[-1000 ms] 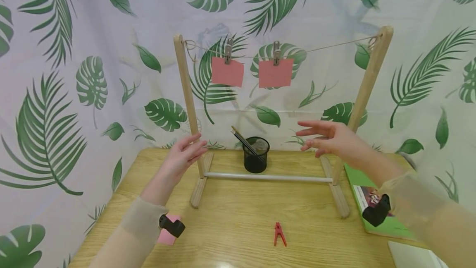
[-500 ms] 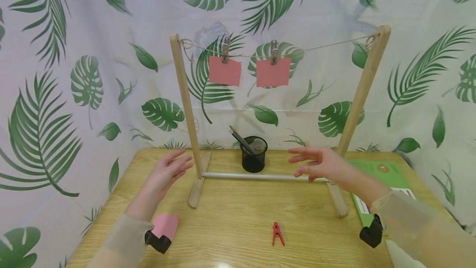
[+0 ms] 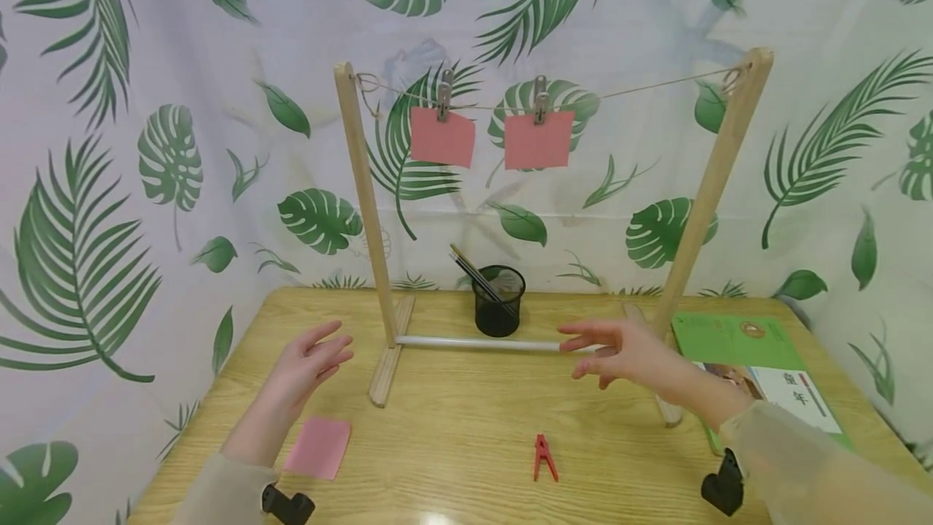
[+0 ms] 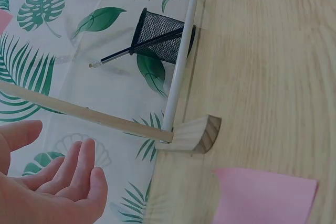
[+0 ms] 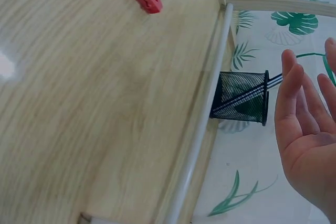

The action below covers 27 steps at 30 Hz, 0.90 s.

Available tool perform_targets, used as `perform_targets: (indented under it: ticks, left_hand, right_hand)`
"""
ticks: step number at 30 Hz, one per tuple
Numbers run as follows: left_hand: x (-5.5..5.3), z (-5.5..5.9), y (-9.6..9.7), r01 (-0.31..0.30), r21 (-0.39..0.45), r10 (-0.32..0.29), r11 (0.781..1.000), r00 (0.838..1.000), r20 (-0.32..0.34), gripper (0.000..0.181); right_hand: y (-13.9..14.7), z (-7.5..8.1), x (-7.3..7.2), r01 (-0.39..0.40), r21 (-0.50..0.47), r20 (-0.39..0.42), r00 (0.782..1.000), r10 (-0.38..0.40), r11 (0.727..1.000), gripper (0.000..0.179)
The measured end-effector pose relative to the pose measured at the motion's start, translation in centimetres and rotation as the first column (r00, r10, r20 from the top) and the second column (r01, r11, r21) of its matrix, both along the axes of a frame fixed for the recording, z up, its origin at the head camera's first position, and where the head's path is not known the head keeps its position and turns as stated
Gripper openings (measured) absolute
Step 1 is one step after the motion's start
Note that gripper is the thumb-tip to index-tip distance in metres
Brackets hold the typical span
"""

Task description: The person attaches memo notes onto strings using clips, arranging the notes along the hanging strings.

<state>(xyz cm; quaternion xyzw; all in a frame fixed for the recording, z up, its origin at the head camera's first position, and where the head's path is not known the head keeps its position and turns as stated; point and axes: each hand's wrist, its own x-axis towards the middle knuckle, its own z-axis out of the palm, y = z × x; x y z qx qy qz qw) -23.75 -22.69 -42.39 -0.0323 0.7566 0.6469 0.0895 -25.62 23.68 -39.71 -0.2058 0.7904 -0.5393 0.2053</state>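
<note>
My left hand is in the air left of the wooden frame's left foot, its fingers relaxed and holding nothing. Nearest below it on the table lies a pink sticky note, also seen in the left wrist view. In front of the frame's right side, my right hand hovers with loosely bent fingers and nothing in them. A red clothespin lies on the table between the hands. From the string, metal clips hold two pink paper notes side by side.
The wooden frame has a white bottom bar. Behind the bar stands a black mesh cup with pencils. A green book lies at the right, partly behind my right forearm. A leaf-patterned cloth backs the table.
Both hands have come down from higher beside the frame, the left also moving left. The sticky note and the book are now less covered by my arms.
</note>
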Motion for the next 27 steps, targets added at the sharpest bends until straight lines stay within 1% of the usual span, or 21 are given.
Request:
perform_targets:
  ticks: [4, 10, 14, 20, 27]
  left_hand:
    - [0.8, -1.1, -0.9, -0.027, -0.025, 0.028, 0.999, 0.999, 0.020, 0.061]
    - [1.8, -2.4, -2.4, -0.061, -0.044, 0.062, 0.997, 0.998, 0.029, 0.062]
    - [2.5, -2.9, -3.4, -0.073, -0.041, 0.075, 0.996, 0.996, 0.047, 0.064]
    - [3.3, -3.5, -4.3, -0.075, -0.051, 0.079, 0.996, 0.994, 0.080, 0.064]
    - [3.8, -4.5, -4.9, -0.078, -0.084, 0.086, 0.993, 0.991, 0.103, 0.067]
  right_hand:
    - [-0.3, -1.0, 0.4, -0.014, 0.015, 0.025, 1.000, 0.013, 1.000, 0.062]
    - [-0.8, -2.0, 0.7, -0.025, 0.044, 0.042, 0.999, 0.023, 0.999, 0.064]
    - [-1.0, -2.6, 0.8, -0.028, 0.054, 0.061, 0.998, 0.025, 0.998, 0.064]
    - [-1.2, -3.3, 1.2, -0.033, 0.044, 0.047, 0.998, 0.031, 0.998, 0.060]
    - [-1.5, -4.7, 1.9, -0.055, 0.043, 0.064, 0.997, 0.052, 0.998, 0.055]
